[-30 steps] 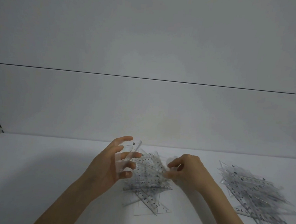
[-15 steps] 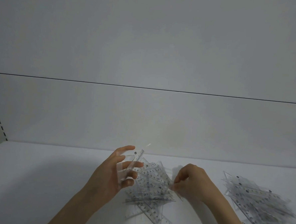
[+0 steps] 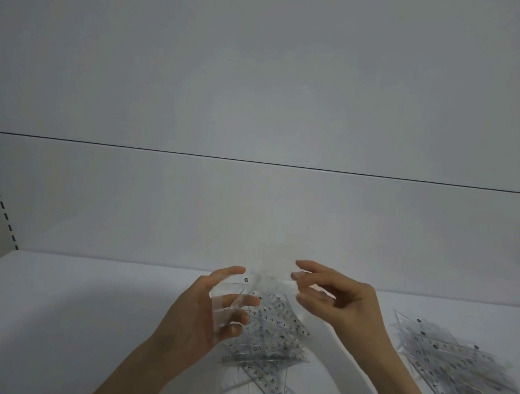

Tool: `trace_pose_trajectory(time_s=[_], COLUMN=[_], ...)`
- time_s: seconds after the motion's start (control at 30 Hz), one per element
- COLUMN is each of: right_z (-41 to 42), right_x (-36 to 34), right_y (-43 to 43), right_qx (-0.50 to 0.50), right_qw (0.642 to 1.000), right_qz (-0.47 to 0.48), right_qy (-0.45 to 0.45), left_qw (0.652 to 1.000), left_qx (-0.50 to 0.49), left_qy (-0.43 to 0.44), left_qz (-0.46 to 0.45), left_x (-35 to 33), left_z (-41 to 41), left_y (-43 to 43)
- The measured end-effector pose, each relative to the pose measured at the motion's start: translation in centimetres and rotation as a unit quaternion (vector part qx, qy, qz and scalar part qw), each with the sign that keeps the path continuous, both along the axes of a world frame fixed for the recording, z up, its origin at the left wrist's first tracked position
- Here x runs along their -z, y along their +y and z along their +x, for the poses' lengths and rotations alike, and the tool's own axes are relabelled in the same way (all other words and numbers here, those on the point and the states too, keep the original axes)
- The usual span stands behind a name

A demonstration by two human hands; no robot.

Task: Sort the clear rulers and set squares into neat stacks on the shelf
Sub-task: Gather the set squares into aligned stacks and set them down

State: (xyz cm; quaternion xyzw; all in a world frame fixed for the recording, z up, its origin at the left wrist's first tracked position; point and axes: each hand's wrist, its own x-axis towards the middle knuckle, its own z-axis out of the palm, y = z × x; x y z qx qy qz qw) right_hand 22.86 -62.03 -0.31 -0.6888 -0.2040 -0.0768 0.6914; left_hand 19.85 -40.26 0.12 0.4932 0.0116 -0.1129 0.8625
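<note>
In the head view the left hand [image 3: 212, 312] grips a small bunch of held rulers [image 3: 231, 301], thumb above and fingers curled under them, upright and tilted, as it did a second ago. The right hand [image 3: 337, 302] has changed: half a second ago it was down at the loose pile [image 3: 277, 335], pinching a piece; now it is raised level with the left fingertips, its fingers loosely spread. Between the two sets of fingertips hangs a blurred clear piece [image 3: 265, 281], and whether the right fingers still pinch it I cannot tell. I judge one more piece is being passed into the left-hand bunch, so sorting is under way but far from done: the loose pile lies jumbled on the shelf [image 3: 62, 321] just below both hands, and a second pile [image 3: 455, 361] sprawls beyond the right wrist. Only printed scale digits can be read, such as 3 2 1 0 1 2 3 4 5 and 10; no brand is legible
</note>
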Motion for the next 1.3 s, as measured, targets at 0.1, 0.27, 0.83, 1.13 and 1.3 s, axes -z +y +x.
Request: trace_pose_trajectory(time_s=[0.1,0.27,0.83,1.13,1.3], right_z=[-0.4,-0.8,-0.8,-1.8,-2.0], right_x=[0.0,0.2,0.8,2.4,2.7], right_y=[0.7,1.4,2.3,6.3,7.6], right_qx=[-0.06,-0.083,0.137,0.175,0.24], right_qw=[0.998,0.996,0.984,0.823,0.757], right_qz=[0.019,0.018,-0.015,-0.261,-0.296], right_qy=[-0.016,0.001,-0.111,-0.473,-0.531], left_qw=[0.999,0.997,0.997,0.998,1.0], left_qx=[0.029,0.071,0.075,0.0,-0.001], left_qy=[-0.015,-0.014,-0.021,-0.05,-0.022], left_qz=[0.016,0.016,0.011,-0.044,-0.015], left_x=[-0.4,-0.3,0.1,1.1,1.8], left_z=[-0.3,-0.9,-0.6,-0.1,0.2], left_y=[-0.4,-0.9,-1.0,-2.3,-1.9])
